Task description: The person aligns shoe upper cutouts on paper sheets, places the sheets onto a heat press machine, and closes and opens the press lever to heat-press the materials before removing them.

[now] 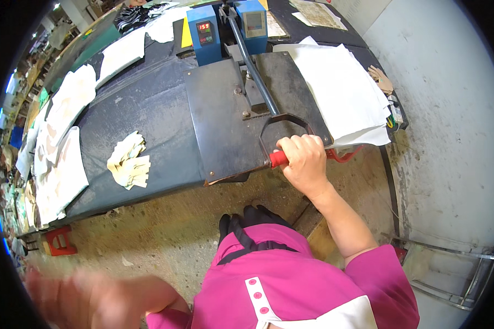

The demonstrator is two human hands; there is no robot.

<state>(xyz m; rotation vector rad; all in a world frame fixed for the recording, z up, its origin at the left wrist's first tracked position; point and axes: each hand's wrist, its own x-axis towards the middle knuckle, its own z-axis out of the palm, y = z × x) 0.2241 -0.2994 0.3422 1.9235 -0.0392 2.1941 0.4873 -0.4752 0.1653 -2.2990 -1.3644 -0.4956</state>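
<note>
My right hand (304, 164) is closed round the red grip of the handle (279, 159) on a heat press. The press's dark flat upper plate (217, 126) is lowered over the table's front edge, and a long steel lever (255, 71) runs back from the handle. What lies under the plate is hidden. My left hand (88, 299) is at the lower left, away from the table and smeared by motion, so its fingers cannot be read. On the table left of the press lies a small pile of cream-yellow strip-like cut pieces (129, 162).
White fabric pieces (66, 109) lie along the table's left side. Blue control boxes (204, 35) stand behind the plate. White sheets (340, 88) are stacked at right, near a beige glove-shaped piece (380, 80). A wall (450, 109) rises at right, with a metal-framed rack (450, 268) below.
</note>
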